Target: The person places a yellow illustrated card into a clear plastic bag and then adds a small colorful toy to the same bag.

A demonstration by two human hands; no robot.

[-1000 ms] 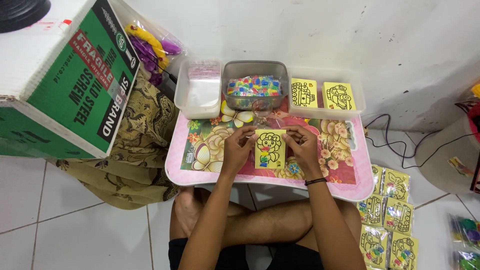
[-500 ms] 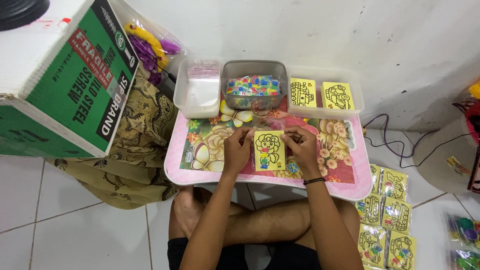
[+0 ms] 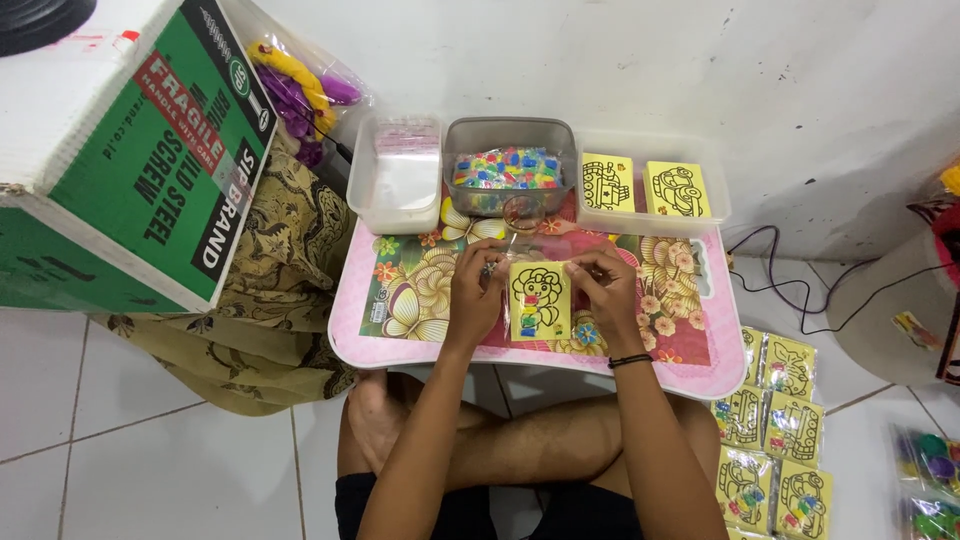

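**Yellow card held over a flowered bench**

White floor tiles and a pale wall frame the scene. At ten o'clock a big green and white cardboard box leans over a patterned brown cloth. Centre stands the low pink bench with a flower print. Along its twelve o'clock edge sit three clear tubs: one with white packets, one with mixed coloured bits, one with two yellow picture cards. At four o'clock more bagged yellow cards lie on the floor.

The left hand and right hand each pinch a side of a small yellow card, grip closed on it, just above the bench's middle. It bears a black-outlined cartoon figure with small coloured patches low on it.
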